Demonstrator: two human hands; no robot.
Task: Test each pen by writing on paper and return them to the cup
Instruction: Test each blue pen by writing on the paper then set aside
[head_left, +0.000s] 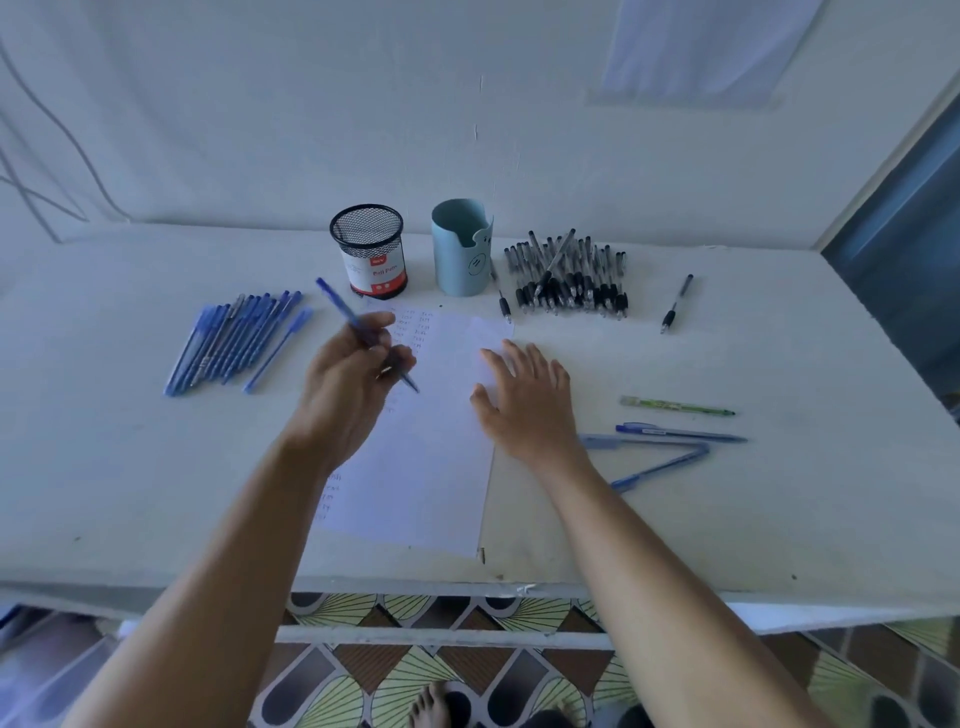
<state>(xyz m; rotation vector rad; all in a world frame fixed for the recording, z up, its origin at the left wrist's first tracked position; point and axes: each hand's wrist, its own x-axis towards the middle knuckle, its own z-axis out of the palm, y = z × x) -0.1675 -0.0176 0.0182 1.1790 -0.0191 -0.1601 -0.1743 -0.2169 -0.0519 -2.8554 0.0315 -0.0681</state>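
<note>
- left hand (348, 384) grips slim blue plastic pen (343, 310), tip over white paper sheet (441, 441)
- right hand (524, 405) flat, fingers spread, pinning the sheet
- Testing step, by the look of it; next probably a scribble, then into black mesh cup (370, 252) behind

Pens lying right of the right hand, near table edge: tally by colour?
Green pen: 1
Blue pens: 3
Total: 4

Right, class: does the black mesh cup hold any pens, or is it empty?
Empty, as far as shows: the black mesh cup stands upright, and no pen rises above its rim.
</note>
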